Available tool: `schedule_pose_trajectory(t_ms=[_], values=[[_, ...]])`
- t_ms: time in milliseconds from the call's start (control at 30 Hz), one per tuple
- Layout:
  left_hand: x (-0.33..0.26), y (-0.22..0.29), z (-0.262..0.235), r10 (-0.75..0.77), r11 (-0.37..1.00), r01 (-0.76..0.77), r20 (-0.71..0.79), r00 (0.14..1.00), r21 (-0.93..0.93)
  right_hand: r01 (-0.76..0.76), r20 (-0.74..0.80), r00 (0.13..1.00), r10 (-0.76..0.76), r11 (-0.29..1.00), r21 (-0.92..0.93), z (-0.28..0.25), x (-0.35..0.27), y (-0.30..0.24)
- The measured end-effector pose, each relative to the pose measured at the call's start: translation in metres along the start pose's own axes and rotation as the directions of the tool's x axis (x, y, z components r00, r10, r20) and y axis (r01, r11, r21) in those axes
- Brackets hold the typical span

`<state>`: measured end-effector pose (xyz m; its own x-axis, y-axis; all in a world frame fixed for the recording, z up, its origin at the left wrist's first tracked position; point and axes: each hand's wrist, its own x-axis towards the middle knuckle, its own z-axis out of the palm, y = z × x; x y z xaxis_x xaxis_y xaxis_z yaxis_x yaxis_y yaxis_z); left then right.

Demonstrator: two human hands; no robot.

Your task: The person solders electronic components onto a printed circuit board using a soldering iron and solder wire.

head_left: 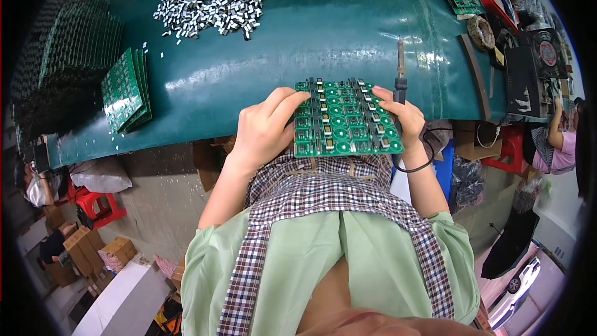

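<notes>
A green circuit board panel [348,118], set with rows of black and silver parts, is held up at the near edge of the table in front of my apron. My left hand [268,121] grips its left edge, fingers on the top face. At the right edge is my right hand [404,115], its fingers closed round a soldering iron [401,81] while a fingertip touches the board's upper right corner. The iron's tip points away from me, and its black cable loops beside my wrist.
A heap of small metal-cased parts [214,0] lies at the back left. Tall stacks of boards [78,43] and several leaning boards [124,96] stand at left. To the right are a tape roll [481,32], a dark bar [474,78] and a black box [524,81].
</notes>
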<state>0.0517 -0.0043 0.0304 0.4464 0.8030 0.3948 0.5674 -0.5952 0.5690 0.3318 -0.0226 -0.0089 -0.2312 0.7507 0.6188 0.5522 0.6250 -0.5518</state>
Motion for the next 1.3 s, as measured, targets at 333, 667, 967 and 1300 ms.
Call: schedule_pose_trajectory(t_ms=[333,667,967,1300], values=[[0.013,-0.001,0.008,0.124,0.980,-0.135,0.085,0.989,0.143,-0.003,0.010,1.000,0.003,1.000,-0.022,0.000,-0.002,-0.002],[0.008,-0.008,0.015,0.106,0.992,-0.111,0.086,0.991,0.055,-0.011,0.001,1.000,0.011,0.999,-0.035,0.001,-0.001,-0.003],[-0.006,-0.008,0.011,-0.236,0.911,0.186,-0.094,0.967,-0.368,-0.130,-0.018,0.991,0.132,0.987,0.091,0.001,-0.002,-0.006],[0.019,-0.021,0.030,-0.592,0.737,0.598,0.126,0.796,-0.315,-0.456,-0.133,0.884,0.449,0.890,-0.028,0.022,0.008,-0.016]])
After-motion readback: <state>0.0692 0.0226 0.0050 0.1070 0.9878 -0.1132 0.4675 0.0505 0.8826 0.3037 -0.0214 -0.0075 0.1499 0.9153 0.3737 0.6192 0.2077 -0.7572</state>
